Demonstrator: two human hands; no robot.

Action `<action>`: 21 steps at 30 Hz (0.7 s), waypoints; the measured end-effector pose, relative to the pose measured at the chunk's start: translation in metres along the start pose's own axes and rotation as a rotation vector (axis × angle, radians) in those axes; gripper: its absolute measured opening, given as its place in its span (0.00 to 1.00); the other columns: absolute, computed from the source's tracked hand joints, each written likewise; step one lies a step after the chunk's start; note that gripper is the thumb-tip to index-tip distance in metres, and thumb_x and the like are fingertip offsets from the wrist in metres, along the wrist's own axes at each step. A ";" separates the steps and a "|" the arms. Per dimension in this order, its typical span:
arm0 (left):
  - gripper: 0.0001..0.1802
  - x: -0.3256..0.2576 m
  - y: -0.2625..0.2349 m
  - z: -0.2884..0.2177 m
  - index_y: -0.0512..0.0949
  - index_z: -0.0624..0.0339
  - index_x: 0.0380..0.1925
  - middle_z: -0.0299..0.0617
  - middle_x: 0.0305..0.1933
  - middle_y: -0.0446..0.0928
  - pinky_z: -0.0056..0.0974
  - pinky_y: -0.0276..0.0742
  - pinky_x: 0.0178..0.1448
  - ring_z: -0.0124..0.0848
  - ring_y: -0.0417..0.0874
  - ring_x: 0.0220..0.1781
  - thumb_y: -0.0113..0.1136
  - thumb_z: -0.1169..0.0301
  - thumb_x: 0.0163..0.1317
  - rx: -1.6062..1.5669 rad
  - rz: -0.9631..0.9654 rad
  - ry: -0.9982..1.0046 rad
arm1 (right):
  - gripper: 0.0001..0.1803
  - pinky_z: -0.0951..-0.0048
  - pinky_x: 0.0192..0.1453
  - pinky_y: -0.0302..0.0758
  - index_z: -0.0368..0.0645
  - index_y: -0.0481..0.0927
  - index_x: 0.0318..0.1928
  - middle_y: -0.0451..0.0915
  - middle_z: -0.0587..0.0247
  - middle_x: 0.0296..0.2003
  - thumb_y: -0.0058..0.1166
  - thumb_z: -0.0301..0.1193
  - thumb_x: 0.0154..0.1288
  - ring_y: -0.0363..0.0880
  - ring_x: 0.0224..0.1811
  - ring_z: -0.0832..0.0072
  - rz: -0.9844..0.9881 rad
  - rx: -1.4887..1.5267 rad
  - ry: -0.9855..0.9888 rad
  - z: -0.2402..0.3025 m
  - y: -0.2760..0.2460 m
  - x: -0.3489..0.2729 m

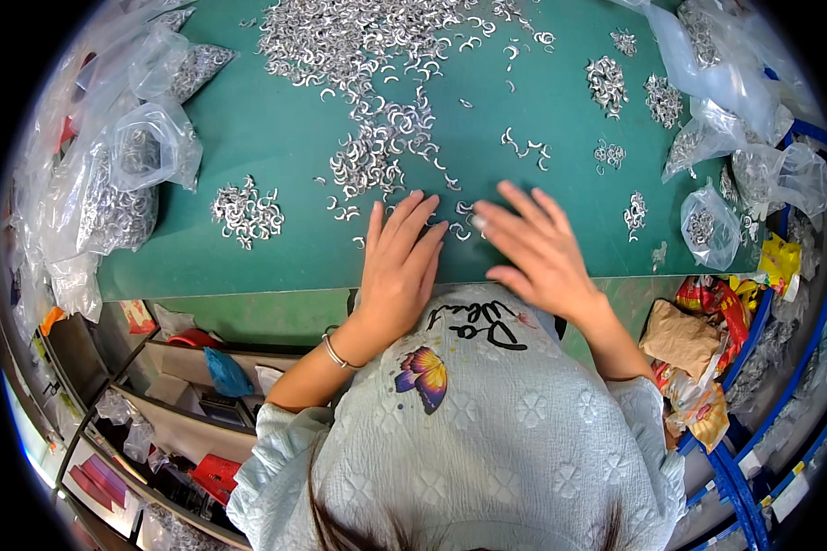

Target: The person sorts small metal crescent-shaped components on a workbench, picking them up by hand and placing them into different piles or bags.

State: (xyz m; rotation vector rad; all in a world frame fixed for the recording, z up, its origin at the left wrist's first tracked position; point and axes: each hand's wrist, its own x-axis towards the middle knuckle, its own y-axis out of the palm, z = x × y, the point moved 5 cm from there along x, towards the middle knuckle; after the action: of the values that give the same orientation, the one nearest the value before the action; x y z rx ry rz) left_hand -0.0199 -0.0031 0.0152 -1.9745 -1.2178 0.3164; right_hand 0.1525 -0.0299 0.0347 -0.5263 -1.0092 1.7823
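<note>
Okay, going left to right on my feed. Left bags (119,207): clear plastic, stuffed with bright crescents. Next, a small pile (246,211) alone on the bench (234,124). Then the main heap (349,41) at the far side, a strand (372,161) running from it toward the hands.

Left hand (397,266): fingers extended, slightly parted, nothing gripped that I can see; tips at the strand's near end. A few crescents (464,220) lie between the hands. Right hand (544,262): fingers splayed, released, blurred; I can't tell if the tips touch any. Beyond it, side piles (606,84) and a right bag (710,225) of silvery pieces.

Handling, my read: metal, so stiff, each one near weightless, smooth enough to skid. Not fragile, though a hard squeeze could bend one. Open curves likely hook neighbours, so expect clumps. For singles I'd pinch mid-arc, across the band, clear of the tips; for batches, drag with flat fingers.
</note>
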 end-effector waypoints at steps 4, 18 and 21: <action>0.15 -0.010 0.003 0.002 0.80 0.64 0.43 0.46 0.57 0.76 0.53 0.63 0.68 0.48 0.73 0.63 0.60 0.83 0.54 -0.050 0.037 0.044 | 0.23 0.50 0.69 0.61 0.40 0.79 0.51 0.75 0.60 0.59 0.65 0.34 0.54 0.67 0.68 0.59 -0.035 -0.020 0.000 -0.010 0.010 -0.017; 0.18 0.000 0.003 0.000 0.79 0.58 0.45 0.41 0.48 0.74 0.43 0.62 0.52 0.39 0.73 0.47 0.65 0.79 0.52 0.052 -0.032 -0.057 | 0.16 0.58 0.57 0.61 0.46 0.83 0.43 0.77 0.63 0.48 0.67 0.30 0.51 0.71 0.55 0.59 -0.332 -0.127 0.270 -0.018 0.001 -0.019; 0.18 -0.007 0.002 0.006 0.79 0.58 0.45 0.40 0.45 0.74 0.41 0.61 0.50 0.37 0.73 0.45 0.66 0.80 0.52 0.047 -0.028 -0.062 | 0.19 0.58 0.57 0.61 0.46 0.83 0.46 0.75 0.63 0.52 0.67 0.30 0.51 0.70 0.56 0.59 -0.438 -0.201 0.256 -0.025 -0.003 -0.030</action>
State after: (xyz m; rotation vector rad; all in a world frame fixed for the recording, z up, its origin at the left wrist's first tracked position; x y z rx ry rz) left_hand -0.0255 -0.0065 0.0082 -1.9182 -1.2651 0.3915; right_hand 0.1850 -0.0468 0.0206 -0.5882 -1.0352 1.2030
